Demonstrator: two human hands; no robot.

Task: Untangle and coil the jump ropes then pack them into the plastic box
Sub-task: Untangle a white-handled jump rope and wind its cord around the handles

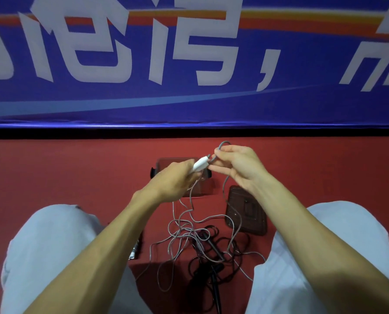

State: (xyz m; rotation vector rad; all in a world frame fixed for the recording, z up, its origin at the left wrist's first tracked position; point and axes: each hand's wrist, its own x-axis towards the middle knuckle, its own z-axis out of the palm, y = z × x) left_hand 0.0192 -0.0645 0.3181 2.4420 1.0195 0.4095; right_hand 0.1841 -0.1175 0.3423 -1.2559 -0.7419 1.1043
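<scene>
Over the clear plastic box (166, 158) our left hand (175, 180) grips the white handle (200, 165) of the thin grey jump rope (225, 185); our right hand (241, 168) pinches it alongside; it seems light, limp, snag-prone, best held at the handle.

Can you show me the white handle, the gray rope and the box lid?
white handle (200, 164): head view, middle of its visible white part.
gray rope (226, 184): head view, on the strand hanging straight down.
box lid (257, 223): head view, a bare patch of its top face.
</scene>
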